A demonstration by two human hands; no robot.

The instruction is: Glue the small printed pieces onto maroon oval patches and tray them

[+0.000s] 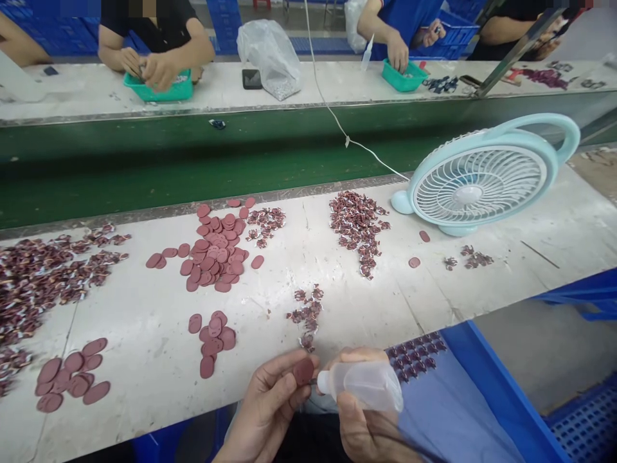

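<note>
Head view: plain translucent bottle point(364, 384)

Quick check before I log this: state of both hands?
Left hand: closed, pinching a reddish-brown disc.
Right hand: closed around a translucent bottle.

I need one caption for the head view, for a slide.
Left hand holds a reddish oval disc while the right hand points a translucent bottle at it.

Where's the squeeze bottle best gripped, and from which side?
Likely by the wide body of the bottle, which the right hand holds, coming from the right: its white cap points left toward the oval piece in the left hand, and the long sides suit thumb and fingers.
</note>
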